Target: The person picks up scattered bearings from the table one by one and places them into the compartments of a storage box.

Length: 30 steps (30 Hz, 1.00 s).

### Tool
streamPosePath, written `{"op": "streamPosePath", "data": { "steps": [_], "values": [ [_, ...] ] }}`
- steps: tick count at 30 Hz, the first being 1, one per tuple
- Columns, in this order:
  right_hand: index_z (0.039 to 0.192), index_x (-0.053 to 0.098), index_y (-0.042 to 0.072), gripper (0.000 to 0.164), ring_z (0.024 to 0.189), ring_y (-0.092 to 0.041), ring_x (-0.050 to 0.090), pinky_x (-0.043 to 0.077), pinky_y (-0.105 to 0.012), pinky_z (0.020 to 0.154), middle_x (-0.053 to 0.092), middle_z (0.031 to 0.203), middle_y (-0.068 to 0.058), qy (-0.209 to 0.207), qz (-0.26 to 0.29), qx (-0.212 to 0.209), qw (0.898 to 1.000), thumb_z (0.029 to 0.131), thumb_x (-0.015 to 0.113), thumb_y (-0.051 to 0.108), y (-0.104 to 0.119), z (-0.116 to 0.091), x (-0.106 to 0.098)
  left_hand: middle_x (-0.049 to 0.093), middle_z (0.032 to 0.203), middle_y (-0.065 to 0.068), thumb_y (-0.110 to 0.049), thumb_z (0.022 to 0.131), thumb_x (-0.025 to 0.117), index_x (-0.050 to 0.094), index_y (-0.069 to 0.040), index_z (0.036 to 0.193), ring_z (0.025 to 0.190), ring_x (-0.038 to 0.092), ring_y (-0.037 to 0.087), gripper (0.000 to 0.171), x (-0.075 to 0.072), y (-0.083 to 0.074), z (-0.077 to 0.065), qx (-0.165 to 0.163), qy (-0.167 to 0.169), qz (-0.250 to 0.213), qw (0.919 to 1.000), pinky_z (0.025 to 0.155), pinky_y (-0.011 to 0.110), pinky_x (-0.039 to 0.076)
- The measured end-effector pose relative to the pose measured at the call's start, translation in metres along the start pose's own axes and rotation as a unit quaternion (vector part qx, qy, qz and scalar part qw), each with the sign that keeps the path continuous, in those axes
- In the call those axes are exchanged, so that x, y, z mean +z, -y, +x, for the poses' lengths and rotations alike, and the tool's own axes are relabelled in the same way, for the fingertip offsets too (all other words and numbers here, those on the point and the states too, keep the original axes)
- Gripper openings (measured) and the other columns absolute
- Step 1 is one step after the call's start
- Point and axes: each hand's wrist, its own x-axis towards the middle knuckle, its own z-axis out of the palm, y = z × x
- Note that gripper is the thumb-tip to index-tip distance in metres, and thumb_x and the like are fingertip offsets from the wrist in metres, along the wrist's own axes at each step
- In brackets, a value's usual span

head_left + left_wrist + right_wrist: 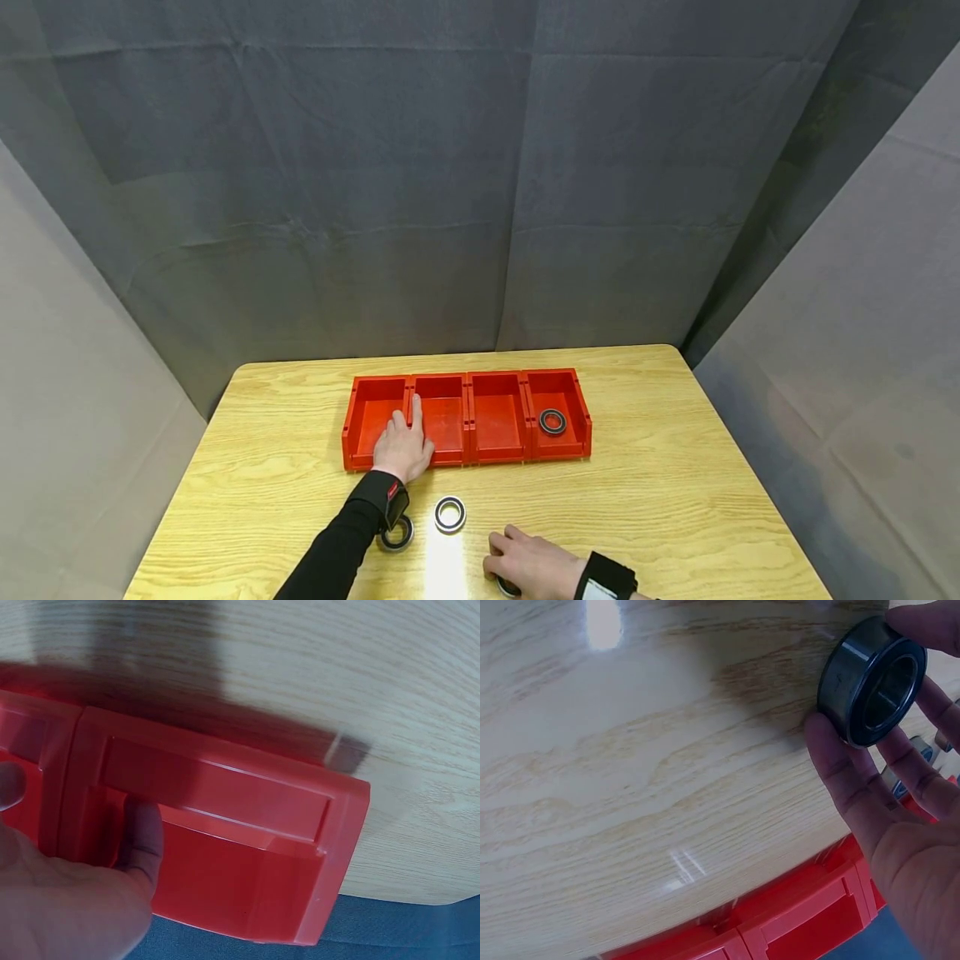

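Presently in hand: one metal ring point(853, 682), bottom centre of the head view, partly covered by the right hand point(534, 567).
Right grip: thumb and fingers parted to the ring's width, bent round its outer wall; whether the ring touches the table point(675, 467), cannot tell.
Ring handling: judged stiff, sturdy, heavy for its size; smooth outer wall likely slippery.
Ring hold: best across the outer wall, thumb opposite fingers.
Ring direction: tilted in the right wrist view, hole facing right and slightly down; round outline, no long axis.
Left hand point(403, 450): fingers spread over the left end of the red bins point(497, 417), no ring held.
Other rings: pale ring point(437, 517), lower centre; dark ring point(409, 533), beside the left cuff point(371, 492); small ring point(542, 423), rightmost bin.
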Motion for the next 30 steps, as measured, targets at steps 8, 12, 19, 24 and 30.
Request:
{"op": "streamPosePath", "data": {
  "steps": [8, 12, 19, 24, 30],
  "values": [
    [0.101, 0.069, 0.027, 0.022, 0.077, -0.003, 0.037, 0.036, -0.016, 0.055, 0.049, 0.092, 0.01, -0.02, -0.021, -0.011, 1.0, 0.09, 0.073, 0.045, 0.001, 0.0, 0.003, 0.048, 0.11, 0.027, -0.028, 0.093, 0.062, 0.022, -0.005, 0.16, 0.088, 0.052, 0.032, 0.081, -0.002, -0.001, -0.001, -0.001, 0.002, -0.006, 1.0, 0.077, 0.042, 0.05],
    [0.101, 0.07, 0.026, 0.023, 0.077, -0.003, 0.037, 0.036, -0.016, 0.055, 0.049, 0.091, 0.01, -0.023, -0.024, -0.013, 0.999, 0.089, 0.073, 0.045, 0.002, 0.0, 0.003, 0.048, 0.111, 0.027, -0.028, 0.093, 0.062, 0.021, -0.005, 0.16, 0.089, 0.053, 0.033, 0.082, -0.002, -0.001, -0.001, -0.001, 0.004, -0.006, 1.0, 0.078, 0.043, 0.05],
    [0.101, 0.07, 0.027, 0.026, 0.077, -0.003, 0.037, 0.036, -0.016, 0.055, 0.049, 0.092, 0.01, -0.027, -0.032, -0.009, 0.999, 0.088, 0.073, 0.049, 0.004, -0.001, 0.0, 0.048, 0.11, 0.027, -0.028, 0.093, 0.062, 0.021, -0.005, 0.16, 0.088, 0.052, 0.033, 0.082, -0.001, 0.0, 0.0, -0.001, 0.005, -0.005, 1.0, 0.077, 0.042, 0.05],
    [0.101, 0.069, 0.027, 0.027, 0.077, -0.003, 0.038, 0.035, -0.016, 0.056, 0.05, 0.092, 0.01, -0.032, -0.051, -0.012, 0.998, 0.084, 0.08, 0.044, 0.004, 0.0, -0.003, 0.048, 0.112, 0.028, -0.028, 0.093, 0.062, 0.022, -0.005, 0.16, 0.088, 0.052, 0.033, 0.081, -0.002, -0.001, 0.0, -0.001, 0.003, -0.007, 1.0, 0.077, 0.042, 0.05],
    [0.105, 0.068, 0.027, 0.037, 0.078, -0.005, 0.039, 0.036, -0.016, 0.06, 0.05, 0.093, 0.008, -0.034, -0.054, -0.003, 0.998, 0.074, 0.087, 0.026, 0.001, 0.002, -0.009, 0.048, 0.115, 0.029, -0.029, 0.094, 0.063, 0.022, -0.005, 0.16, 0.09, 0.053, 0.034, 0.082, -0.003, -0.002, -0.001, -0.002, 0.003, -0.01, 0.9999, 0.078, 0.043, 0.05]
  ]
}}
